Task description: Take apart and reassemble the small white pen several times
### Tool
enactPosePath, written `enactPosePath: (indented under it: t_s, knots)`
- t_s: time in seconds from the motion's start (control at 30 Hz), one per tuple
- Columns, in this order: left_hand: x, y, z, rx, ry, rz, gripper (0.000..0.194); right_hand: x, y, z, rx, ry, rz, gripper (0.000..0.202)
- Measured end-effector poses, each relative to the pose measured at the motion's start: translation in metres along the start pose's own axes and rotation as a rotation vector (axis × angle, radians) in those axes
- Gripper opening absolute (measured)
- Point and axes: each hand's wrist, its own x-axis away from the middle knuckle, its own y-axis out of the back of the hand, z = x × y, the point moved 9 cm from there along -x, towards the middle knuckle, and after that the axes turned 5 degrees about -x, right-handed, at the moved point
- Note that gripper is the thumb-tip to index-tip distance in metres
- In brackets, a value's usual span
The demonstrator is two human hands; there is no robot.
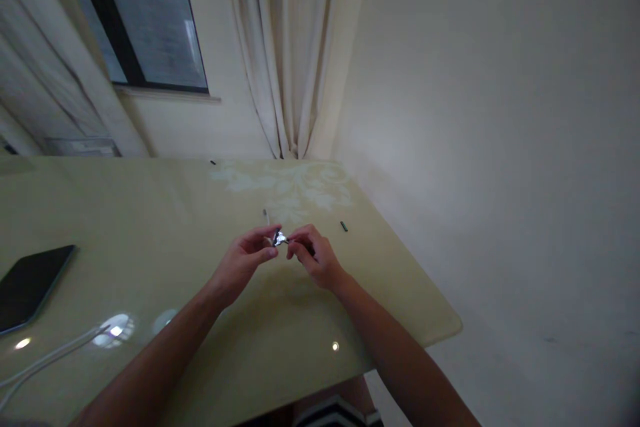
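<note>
Nearest, white cable: a white cable (47, 359) is lying near the tabletop's (150, 213) front-left edge, beside a dark phone (30, 283).
Hands: left hand (243, 261) and right hand (315, 255) are meeting above the tabletop's middle, each grip pinching a small shiny metal piece (280, 238) between fingertips.
Piece: silvery, glinting, too small to make out in detail.
Beyond: a thin pen-like stick (266, 216) and a small dark bit (344, 226) are lying just past the hands.
Edges: the right edge is running close beside the right hand; bare surface is stretching leftward.

Table (150, 213) pale yellow-green, white floral motif; phone (30, 283) black; held piece (280, 238) silvery, seemingly.
</note>
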Motion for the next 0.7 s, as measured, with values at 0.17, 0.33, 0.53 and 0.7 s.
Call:
enactPosePath:
  t_s: [0.17,0.33,0.53,0.7]
  knots:
    - [0.000,0.002,-0.001,-0.023,-0.013,0.000,0.052,0.000,-0.001,0.003,0.032,0.023,0.013,0.020]
    - [0.001,0.004,-0.002,-0.055,-0.019,-0.011,0.052,0.001,0.000,0.004,0.056,0.026,0.017,0.023]
    - [0.005,0.001,-0.009,-0.093,-0.009,-0.033,0.050,0.001,0.000,-0.001,0.027,-0.032,0.042,0.028]
    - [0.005,0.000,-0.014,-0.171,0.004,-0.021,0.050,0.002,0.000,-0.014,-0.032,-0.111,0.069,0.030]
